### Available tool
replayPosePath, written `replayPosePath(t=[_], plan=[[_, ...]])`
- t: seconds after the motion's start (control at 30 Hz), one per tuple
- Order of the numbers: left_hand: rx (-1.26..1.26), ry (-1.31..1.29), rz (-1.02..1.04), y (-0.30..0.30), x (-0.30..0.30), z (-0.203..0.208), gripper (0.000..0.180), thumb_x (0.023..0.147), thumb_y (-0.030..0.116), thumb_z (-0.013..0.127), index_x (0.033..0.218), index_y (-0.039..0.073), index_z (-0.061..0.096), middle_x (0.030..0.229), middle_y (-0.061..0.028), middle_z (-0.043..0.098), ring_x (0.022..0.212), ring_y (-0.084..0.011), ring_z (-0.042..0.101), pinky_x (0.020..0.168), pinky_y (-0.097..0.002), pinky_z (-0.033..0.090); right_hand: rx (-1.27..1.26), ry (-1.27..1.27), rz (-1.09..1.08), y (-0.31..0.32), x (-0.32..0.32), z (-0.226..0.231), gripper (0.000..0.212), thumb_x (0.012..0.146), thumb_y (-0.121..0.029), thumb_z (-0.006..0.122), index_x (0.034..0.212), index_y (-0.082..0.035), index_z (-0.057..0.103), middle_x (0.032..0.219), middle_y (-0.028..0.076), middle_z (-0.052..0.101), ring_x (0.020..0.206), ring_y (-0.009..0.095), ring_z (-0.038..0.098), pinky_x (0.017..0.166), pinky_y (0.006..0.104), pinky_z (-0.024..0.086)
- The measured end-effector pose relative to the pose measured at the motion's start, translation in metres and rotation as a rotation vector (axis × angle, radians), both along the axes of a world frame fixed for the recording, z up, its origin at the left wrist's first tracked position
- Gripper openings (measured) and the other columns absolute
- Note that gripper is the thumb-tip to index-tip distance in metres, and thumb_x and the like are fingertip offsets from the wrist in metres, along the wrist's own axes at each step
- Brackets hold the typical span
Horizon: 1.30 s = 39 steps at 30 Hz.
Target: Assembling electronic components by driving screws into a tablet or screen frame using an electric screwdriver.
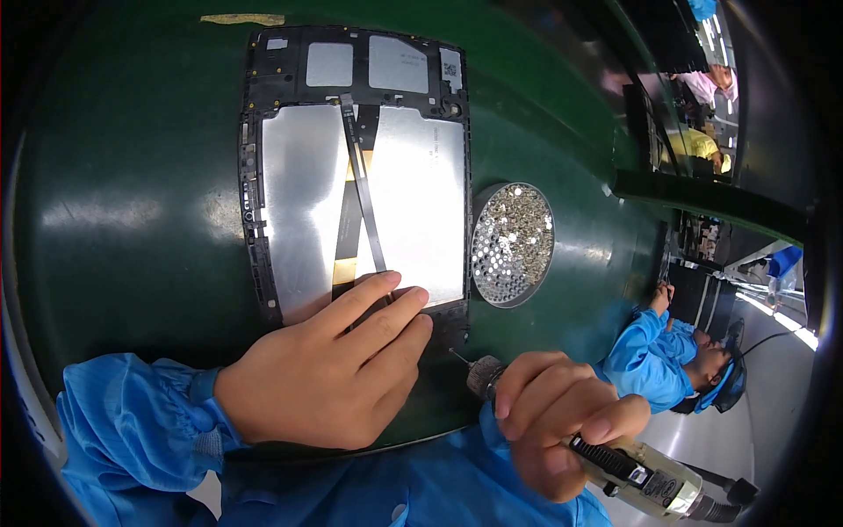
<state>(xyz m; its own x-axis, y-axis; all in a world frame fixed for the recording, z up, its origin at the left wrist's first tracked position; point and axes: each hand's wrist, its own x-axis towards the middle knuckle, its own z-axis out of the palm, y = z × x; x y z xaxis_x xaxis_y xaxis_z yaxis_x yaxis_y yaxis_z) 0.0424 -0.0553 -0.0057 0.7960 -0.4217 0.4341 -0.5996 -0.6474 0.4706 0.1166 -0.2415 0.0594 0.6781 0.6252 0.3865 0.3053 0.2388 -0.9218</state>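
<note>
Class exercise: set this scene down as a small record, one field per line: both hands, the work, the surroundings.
Left hand: spread over the lower part of the black-framed silver panel
Right hand: gripping a screwdriver-like tool, its thin tip near the panel's lower right corner
On panel: narrow dark strip crossing a wider black-and-gold strip
Dish: round, grey, right of panel, holding small metal pieces
Surface: green tabletop
Co-worker: blue sleeves, at right

Green tabletop [132,149], bright strip light [777,321]
</note>
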Motion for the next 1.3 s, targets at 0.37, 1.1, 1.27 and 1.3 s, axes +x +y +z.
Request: replayPosePath(t=[0.37,1.1,1.27,1.3], plan=[[0.074,0.033,0.121,-0.027,0.006,0.015,0.008,0.080,0.008,0.068,0.084,0.001,0.068,0.098,-0.0164,0.066,0.104,-0.0327,0.061,0.097,-0.0491,0.045,0.218,0.196,-0.128,-0.028,0.010,0.012,0.069,0.087,-0.054,0.052,0.139,-0.010,0.038,0.068,0.006,0.055,0.059,0.018,0.052,0.059,0.0359,0.042],[-0.335,0.081,0.130,-0.058,0.005,0.019,0.032,0.070,0.013,0.079,0.095,-0.002,0.065,0.091,-0.0114,0.062,0.080,-0.0245,0.061,0.069,-0.0337,0.048,0.319,0.148,0.102,-0.041,0.004,0.014,0.060,0.096,-0.059,0.030,0.120,-0.009,0.051,0.063,0.005,0.056,0.054,0.017,0.052,0.050,0.0320,0.044],[-0.318,0.001,0.120,-0.055,-0.001,0.007,0.015,0.073,0.005,0.075,0.084,-0.001,0.068,0.077,-0.0092,0.061,0.069,-0.0214,0.059,0.059,-0.0306,0.045,0.314,0.166,0.057,-0.045,0.006,0.014,0.064,0.094,-0.063,0.029,0.120,-0.009,0.052,0.063,0.005,0.056,0.054,0.017,0.052,0.050,0.0320,0.043],[-0.319,0.004,0.122,-0.053,-0.005,0.006,0.015,0.073,0.005,0.075,0.084,-0.001,0.068,0.077,-0.0092,0.061,0.069,-0.0214,0.059,0.059,-0.0306,0.045,0.318,0.179,0.048,-0.046,0.009,0.012,0.067,0.093,-0.065,0.028,0.120,-0.009,0.052,0.063,0.005,0.056,0.053,0.017,0.052,0.050,0.0320,0.043]])
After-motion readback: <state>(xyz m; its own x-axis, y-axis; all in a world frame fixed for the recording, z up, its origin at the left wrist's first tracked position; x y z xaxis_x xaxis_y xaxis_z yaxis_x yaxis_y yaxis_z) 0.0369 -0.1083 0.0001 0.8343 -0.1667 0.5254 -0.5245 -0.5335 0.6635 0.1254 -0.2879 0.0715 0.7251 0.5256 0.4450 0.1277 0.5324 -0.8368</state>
